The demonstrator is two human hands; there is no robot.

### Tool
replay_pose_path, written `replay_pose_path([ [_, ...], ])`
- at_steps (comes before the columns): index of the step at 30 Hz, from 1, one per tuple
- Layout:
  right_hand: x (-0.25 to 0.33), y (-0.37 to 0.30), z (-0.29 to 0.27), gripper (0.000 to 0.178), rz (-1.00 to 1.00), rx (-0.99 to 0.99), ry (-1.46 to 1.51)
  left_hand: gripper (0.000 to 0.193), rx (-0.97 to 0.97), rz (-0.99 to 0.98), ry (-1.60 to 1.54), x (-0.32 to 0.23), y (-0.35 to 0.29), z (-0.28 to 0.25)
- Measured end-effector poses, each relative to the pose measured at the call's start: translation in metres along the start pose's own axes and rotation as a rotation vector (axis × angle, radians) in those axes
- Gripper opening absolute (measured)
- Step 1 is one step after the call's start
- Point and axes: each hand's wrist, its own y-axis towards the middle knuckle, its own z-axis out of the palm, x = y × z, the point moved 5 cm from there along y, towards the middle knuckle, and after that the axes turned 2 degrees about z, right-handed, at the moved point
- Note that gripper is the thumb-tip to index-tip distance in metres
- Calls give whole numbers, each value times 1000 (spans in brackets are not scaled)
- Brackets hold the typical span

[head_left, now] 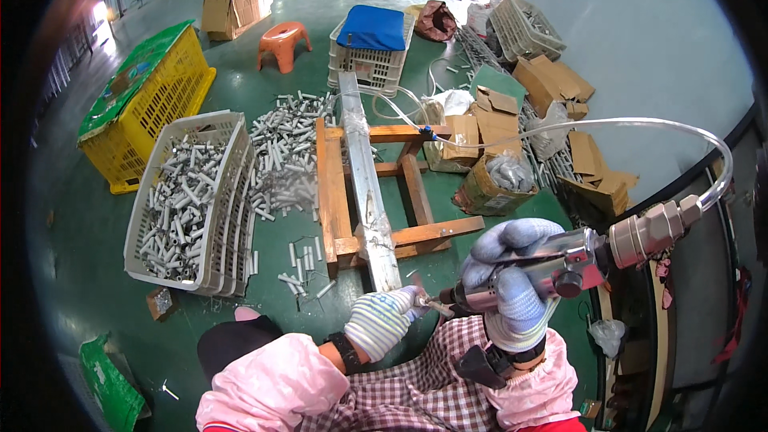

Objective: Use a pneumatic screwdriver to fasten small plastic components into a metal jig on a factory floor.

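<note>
My right hand (pixel 516 284), in a blue-and-white knitted glove, is wrapped around a silver air tool (pixel 564 260) with a clear hose at its back end. The tool's dark nose points left, toward my left hand (pixel 380 322). That hand, in a striped knitted glove, pinches a small metal piece (pixel 434 304) right at the nose; its exact shape is hard to make out. Both hands are above my lap, by the near end of a long metal bar (pixel 368 192). The bar lies along a wooden frame (pixel 328 184).
At left, a white crate (pixel 232 224) holds many small metal tubes, with more tubes (pixel 288 144) heaped on the floor. Behind are a yellow crate (pixel 172 84), an orange stool (pixel 282 44) and a blue-topped crate (pixel 364 72). Cardboard boxes (pixel 496 180) stand right; the air hose (pixel 640 122) arcs overhead.
</note>
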Motion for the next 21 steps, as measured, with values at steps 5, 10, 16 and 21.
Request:
replay_pose_path([
  [5, 1, -2, -4, 45, -29, 247, 72, 18, 81, -28, 36, -4, 3, -5],
  [10, 1, -2, -1, 43, -71, 271, -69, 20, 74, -56, 85, -1, 2, -2],
  [16, -12, 2, 7, 30, 82, 258, -303, 17, 100, -45, 35, -1, 2, -4],
  [21, -7, -1, 18, 29, -26, 489, -342, 14, 40, 12, -74, -2, 0, -5],
])
